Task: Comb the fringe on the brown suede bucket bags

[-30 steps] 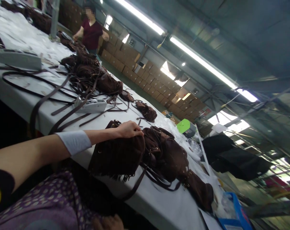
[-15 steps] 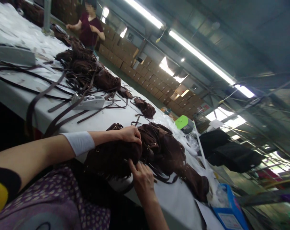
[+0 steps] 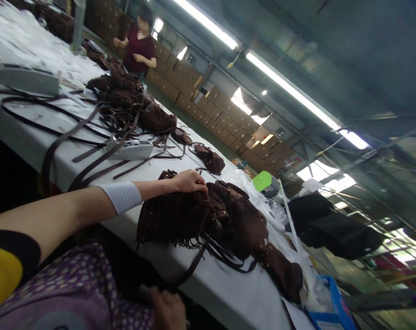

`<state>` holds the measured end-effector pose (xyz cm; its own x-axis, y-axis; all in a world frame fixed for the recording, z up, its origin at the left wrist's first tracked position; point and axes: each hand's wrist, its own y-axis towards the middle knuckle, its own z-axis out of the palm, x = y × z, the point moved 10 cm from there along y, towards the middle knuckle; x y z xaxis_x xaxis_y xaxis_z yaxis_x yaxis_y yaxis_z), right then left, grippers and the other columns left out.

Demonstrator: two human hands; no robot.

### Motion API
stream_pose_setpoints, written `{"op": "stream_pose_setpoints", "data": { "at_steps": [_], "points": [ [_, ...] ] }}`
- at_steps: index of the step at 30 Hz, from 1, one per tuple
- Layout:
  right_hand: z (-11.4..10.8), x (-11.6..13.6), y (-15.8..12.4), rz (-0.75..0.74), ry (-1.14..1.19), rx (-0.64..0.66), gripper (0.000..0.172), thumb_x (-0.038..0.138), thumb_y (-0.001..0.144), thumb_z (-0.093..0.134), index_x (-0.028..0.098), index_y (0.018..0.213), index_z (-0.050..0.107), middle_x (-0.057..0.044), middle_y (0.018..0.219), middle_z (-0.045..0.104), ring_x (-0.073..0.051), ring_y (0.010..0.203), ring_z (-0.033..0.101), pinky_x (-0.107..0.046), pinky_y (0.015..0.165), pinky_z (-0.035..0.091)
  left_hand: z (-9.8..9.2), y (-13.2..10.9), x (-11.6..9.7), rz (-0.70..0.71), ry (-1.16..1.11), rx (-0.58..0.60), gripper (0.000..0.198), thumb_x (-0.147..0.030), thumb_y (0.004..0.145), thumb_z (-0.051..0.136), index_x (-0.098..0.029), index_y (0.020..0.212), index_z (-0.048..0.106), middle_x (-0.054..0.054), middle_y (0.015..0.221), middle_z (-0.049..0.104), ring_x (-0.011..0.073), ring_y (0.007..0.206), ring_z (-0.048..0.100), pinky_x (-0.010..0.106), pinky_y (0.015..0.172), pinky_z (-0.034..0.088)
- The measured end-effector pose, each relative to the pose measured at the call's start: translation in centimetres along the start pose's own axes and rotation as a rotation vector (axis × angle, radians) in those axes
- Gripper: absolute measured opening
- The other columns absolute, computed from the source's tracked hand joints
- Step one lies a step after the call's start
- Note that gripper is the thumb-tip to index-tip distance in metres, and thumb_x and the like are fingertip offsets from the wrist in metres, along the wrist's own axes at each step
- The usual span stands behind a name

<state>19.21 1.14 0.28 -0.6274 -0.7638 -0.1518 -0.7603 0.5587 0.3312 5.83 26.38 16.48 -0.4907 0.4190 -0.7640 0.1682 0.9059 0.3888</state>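
Observation:
A dark brown suede bag with fringe [image 3: 173, 217] lies on the white table [image 3: 228, 293] in front of me, beside more brown bags [image 3: 249, 229] heaped to its right. My left hand [image 3: 189, 181], a white band on its wrist, rests on the top edge of the fringed bag with its fingers curled onto the suede. My right hand [image 3: 166, 309] is low at the bottom of the view, below the table's edge, its fingers curled and mostly hidden. A brown strap [image 3: 189, 270] hangs from the bag down toward it.
Long brown straps [image 3: 73, 137] and a pale grey tool [image 3: 130, 150] lie farther left on the table, with a pile of brown bags [image 3: 132, 101] behind. A person in a dark red top [image 3: 139, 50] stands at the far end. A blue box [image 3: 335, 302] sits at right, and cardboard boxes [image 3: 208, 110] line the wall.
My right hand has dropped from the bag's fringe to below the table edge. My left hand stays on the bag, which has been shifted slightly right.

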Motion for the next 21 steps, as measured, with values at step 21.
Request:
{"op": "stream_pose_setpoints", "data": {
  "at_steps": [21],
  "points": [
    [3.5, 3.3, 2.3, -0.194, 0.084, 0.092, 0.011, 0.016, 0.069, 0.067, 0.023, 0.070, 0.058, 0.003, 0.065, 0.060, -0.018, 0.063, 0.054, -0.030, 0.061, 0.043, 1.8, -0.4, 1.0, -0.056, -0.035, -0.002, 0.026, -0.036, 0.076, 0.064, -0.013, 0.082, 0.075, 0.004, 0.070, 0.069, 0.0154, 0.064, 0.059, 0.023, 0.055, 0.039]
  ]
}}
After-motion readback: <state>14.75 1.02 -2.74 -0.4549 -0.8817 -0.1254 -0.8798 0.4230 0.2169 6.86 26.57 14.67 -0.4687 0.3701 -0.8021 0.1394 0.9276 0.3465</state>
